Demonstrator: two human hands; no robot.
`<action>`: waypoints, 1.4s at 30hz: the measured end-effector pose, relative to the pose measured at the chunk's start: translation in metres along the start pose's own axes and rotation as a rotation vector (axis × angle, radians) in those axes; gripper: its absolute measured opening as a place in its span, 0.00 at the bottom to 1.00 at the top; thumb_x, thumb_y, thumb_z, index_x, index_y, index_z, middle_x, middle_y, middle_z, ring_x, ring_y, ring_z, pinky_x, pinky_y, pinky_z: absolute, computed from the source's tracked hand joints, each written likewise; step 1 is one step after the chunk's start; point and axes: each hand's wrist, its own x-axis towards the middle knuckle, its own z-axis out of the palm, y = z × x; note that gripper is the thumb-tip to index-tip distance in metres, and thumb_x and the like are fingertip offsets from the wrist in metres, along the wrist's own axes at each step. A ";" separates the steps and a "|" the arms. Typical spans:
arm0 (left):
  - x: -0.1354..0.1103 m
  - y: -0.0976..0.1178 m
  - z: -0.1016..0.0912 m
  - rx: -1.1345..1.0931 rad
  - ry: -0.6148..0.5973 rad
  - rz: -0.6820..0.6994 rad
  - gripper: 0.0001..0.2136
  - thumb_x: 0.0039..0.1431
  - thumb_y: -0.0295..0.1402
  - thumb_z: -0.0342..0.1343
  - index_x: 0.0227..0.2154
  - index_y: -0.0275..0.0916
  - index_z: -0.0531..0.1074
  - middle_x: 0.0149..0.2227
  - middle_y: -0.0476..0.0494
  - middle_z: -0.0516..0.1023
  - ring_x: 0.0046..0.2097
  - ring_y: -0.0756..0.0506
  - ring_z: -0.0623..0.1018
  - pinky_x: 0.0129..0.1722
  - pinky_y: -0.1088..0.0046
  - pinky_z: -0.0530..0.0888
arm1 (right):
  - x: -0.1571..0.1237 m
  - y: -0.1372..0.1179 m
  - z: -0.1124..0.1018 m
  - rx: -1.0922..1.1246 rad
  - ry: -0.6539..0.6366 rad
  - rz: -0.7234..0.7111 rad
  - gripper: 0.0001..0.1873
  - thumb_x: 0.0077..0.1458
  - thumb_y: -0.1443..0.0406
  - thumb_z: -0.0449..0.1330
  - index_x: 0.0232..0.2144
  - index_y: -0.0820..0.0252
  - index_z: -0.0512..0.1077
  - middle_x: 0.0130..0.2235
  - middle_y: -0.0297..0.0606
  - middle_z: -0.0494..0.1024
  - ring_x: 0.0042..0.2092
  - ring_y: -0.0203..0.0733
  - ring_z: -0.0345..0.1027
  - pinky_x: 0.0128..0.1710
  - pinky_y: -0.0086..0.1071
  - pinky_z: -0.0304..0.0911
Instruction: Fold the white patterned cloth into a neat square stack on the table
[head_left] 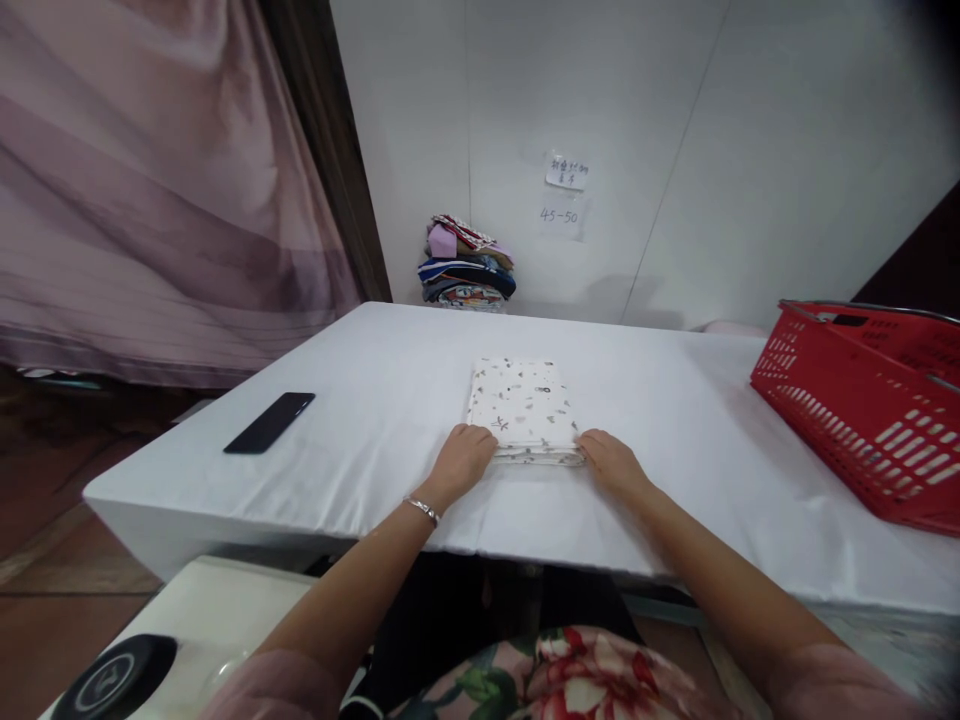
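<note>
A white cloth (523,402) with a small grey print lies folded into a thick rectangle on the white-covered table (360,390). Its layered fold faces me. My left hand (466,462), with a silver bracelet at the wrist, grips the near left corner, fingers closed. At the near right corner my right hand (611,463) pinches the same cloth between thumb and fingers. Some fingertips are hidden by the hands and the fabric.
A black phone (270,422) lies left on the table. The red plastic basket (862,410) stands at the right. Folded fabrics (466,265) are stacked behind the far edge, by the wall. A pink curtain (165,200) hangs left; handwritten notes (564,195) are on the wall.
</note>
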 end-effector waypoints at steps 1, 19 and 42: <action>-0.002 0.000 0.001 0.003 -0.007 0.019 0.11 0.61 0.29 0.43 0.31 0.39 0.71 0.34 0.43 0.72 0.39 0.45 0.69 0.41 0.66 0.63 | -0.003 0.000 0.002 0.004 -0.008 -0.001 0.18 0.58 0.68 0.43 0.44 0.58 0.69 0.45 0.43 0.71 0.45 0.44 0.64 0.44 0.36 0.61; -0.010 -0.001 -0.008 -0.329 0.094 -0.183 0.09 0.58 0.35 0.48 0.32 0.42 0.73 0.36 0.46 0.74 0.41 0.47 0.71 0.42 0.68 0.67 | 0.030 0.026 0.014 0.504 0.017 0.448 0.19 0.53 0.55 0.51 0.42 0.58 0.70 0.30 0.36 0.77 0.28 0.40 0.70 0.28 0.32 0.66; 0.027 0.052 0.015 -0.508 -0.004 -0.502 0.08 0.54 0.34 0.50 0.36 0.42 0.70 0.37 0.46 0.74 0.40 0.46 0.72 0.39 0.69 0.69 | 0.087 0.094 -0.005 -0.051 0.019 0.219 0.24 0.50 0.62 0.53 0.51 0.61 0.66 0.52 0.48 0.68 0.53 0.52 0.61 0.51 0.44 0.57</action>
